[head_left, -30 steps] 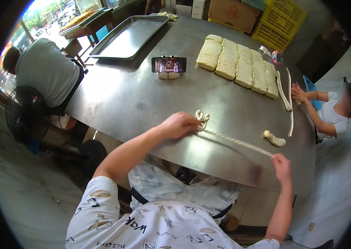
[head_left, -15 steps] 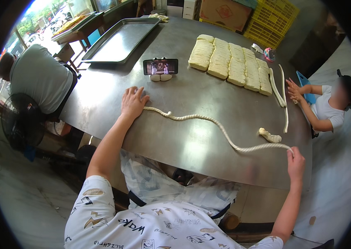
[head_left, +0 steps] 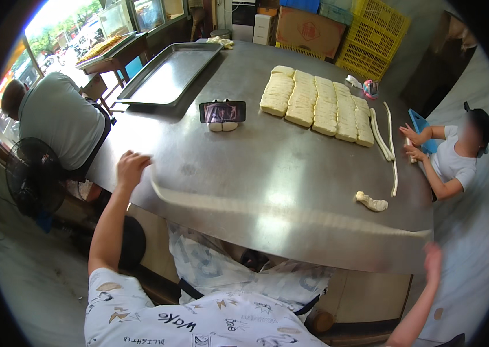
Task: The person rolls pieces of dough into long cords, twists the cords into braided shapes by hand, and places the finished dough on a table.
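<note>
A long dough rope (head_left: pixel 279 211), blurred by motion, stretches across the near side of the metal table between my two hands. My left hand (head_left: pixel 133 169) is closed on its left end and raised at the table's left side. At the table's right corner my right hand (head_left: pixel 432 259) is at the rope's other end; it is smeared, but its fingers look pinched there. A short lump of dough (head_left: pixel 371 202) lies on the table beyond the rope's right part.
Thick dough slabs (head_left: pixel 314 104) sit side by side at the back right, with thin dough strips (head_left: pixel 394 156) beside them. A propped phone (head_left: pixel 222 112) and a metal tray (head_left: pixel 166 75) stand farther left. At the right edge a co-worker's hands (head_left: pixel 415 144) handle a dough piece. A fan (head_left: pixel 32 173) stands left.
My left hand has lifted off the table and moved left and nearer. My right hand has moved right and nearer. The rope, wavy and twisted before, is now drawn out and blurred.
</note>
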Demonstrator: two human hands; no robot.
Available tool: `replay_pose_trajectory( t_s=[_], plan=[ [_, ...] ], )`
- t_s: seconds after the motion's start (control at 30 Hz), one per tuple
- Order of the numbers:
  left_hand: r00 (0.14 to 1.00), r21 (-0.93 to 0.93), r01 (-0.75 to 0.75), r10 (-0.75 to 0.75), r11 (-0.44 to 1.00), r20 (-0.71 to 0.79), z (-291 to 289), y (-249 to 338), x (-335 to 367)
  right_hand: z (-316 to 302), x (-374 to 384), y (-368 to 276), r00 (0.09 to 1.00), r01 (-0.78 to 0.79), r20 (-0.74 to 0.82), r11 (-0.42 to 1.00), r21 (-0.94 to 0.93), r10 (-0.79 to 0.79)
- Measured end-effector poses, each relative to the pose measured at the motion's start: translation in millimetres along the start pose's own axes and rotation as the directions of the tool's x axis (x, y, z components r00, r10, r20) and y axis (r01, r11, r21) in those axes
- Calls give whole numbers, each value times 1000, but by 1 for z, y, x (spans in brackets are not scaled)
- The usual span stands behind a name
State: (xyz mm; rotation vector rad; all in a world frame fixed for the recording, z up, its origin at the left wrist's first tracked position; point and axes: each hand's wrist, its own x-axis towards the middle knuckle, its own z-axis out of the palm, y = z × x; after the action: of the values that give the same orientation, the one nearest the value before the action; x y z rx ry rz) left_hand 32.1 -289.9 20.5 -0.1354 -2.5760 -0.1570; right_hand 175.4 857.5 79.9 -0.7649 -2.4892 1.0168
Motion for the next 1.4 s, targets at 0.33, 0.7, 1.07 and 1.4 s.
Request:
replay_pose_trajectory(
  t_s=[0.33, 0.7, 1.07, 1.4],
  plan=[
    [973, -161, 152, -176, 975, -149, 88, -4, 46, 81, -42, -173, 847, 523, 124, 769, -367, -517],
    [951, 103, 181, -201, 978, 236, 99, 86, 0, 98, -101, -260, 778, 627, 359, 676, -388, -515],
    [958, -18, -270, 271, 963, 94, -33, 58, 29, -34, 1, -140, 917, 397, -167, 850, 346, -361],
    [957, 118, 28, 7, 993, -289, 23, 13, 70, -17, 5, -115, 892, 391, -39, 813, -431, -450]
  ],
)
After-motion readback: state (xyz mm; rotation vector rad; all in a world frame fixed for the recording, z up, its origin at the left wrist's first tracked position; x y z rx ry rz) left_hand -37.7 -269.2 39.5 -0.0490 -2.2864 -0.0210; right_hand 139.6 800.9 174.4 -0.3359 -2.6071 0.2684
